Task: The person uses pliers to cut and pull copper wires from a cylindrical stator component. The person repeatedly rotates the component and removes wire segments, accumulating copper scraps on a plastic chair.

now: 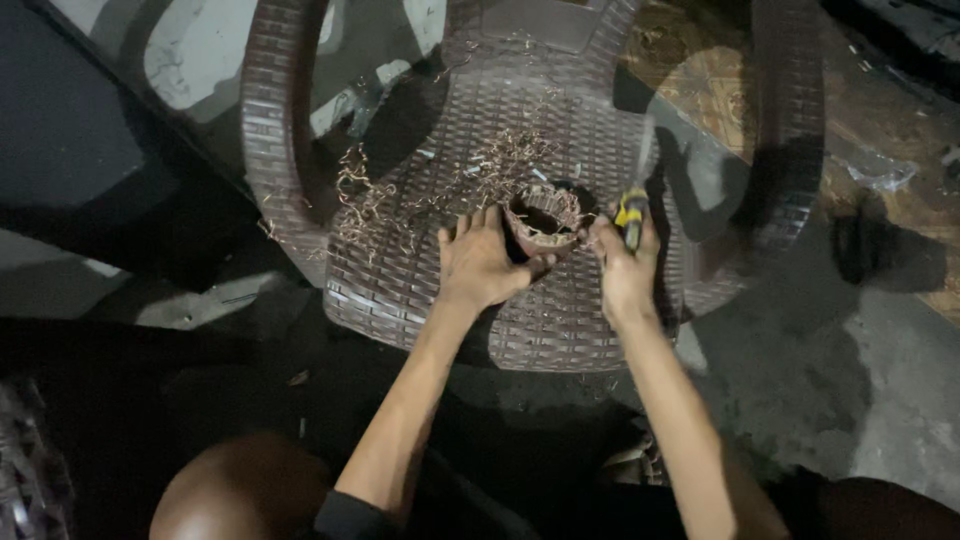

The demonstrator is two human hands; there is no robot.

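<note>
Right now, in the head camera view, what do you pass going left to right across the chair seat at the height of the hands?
Copper wire scraps → left hand → round wound coil → right hand gripping a yellow-handled tool → the chair's right armrest.

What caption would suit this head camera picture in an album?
Left hand steadies a ring-shaped motor winding on a brown woven plastic chair while right hand grips a yellow-handled tool, copper wire scraps strewn around.

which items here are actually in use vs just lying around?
In use:
- left hand, steadying the ring
- round wound-coil ring on the chair seat
- right hand, gripping the tool
- yellow-handled tool

Lying about:
- copper wire scraps
- brown woven plastic chair, serving as work surface
- clear plastic wrap on the floor
</note>
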